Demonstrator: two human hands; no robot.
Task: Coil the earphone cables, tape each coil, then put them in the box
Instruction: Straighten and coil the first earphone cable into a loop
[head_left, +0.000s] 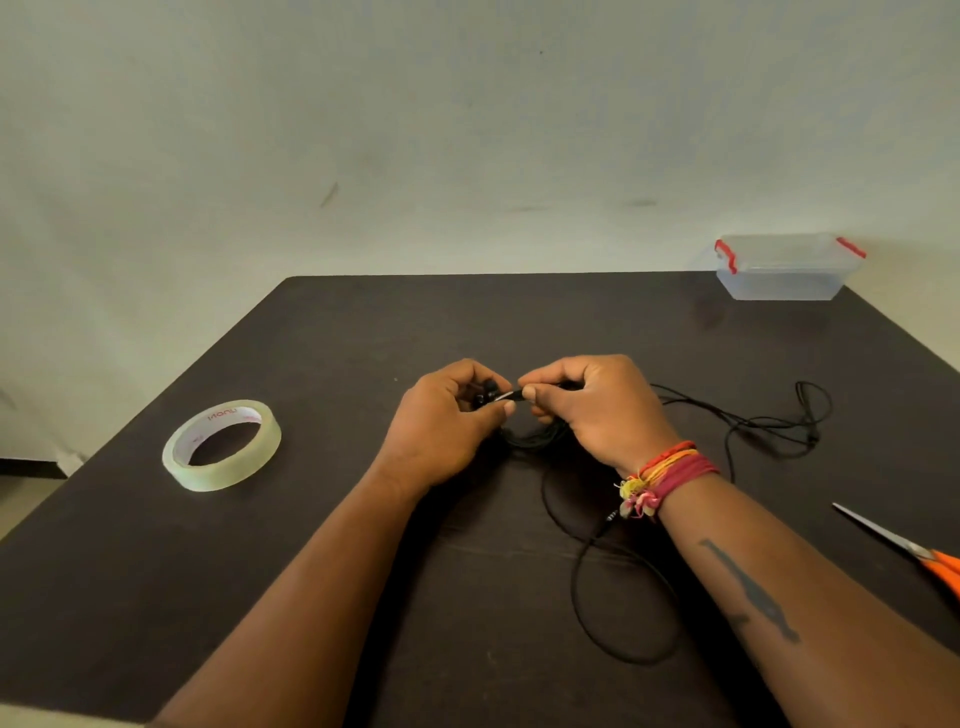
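Note:
My left hand (447, 415) and my right hand (597, 410) meet at the middle of the dark table (337, 545), both pinching a coiled black earphone cable (535, 439). Its earbuds show between my left fingers, and a small shiny strip, perhaps tape, sits between my thumbs. A loose tail of this cable with its plug (613, 516) loops toward me under my right wrist. A second black earphone cable (779, 423) lies tangled on the table to the right. The clear box (784, 283) with red clips stands open at the far right corner.
A roll of clear tape (222, 444) lies flat on the left of the table. Orange-handled scissors (914, 553) lie at the right edge, blades pointing inward. A pale wall stands behind the table's far edge.

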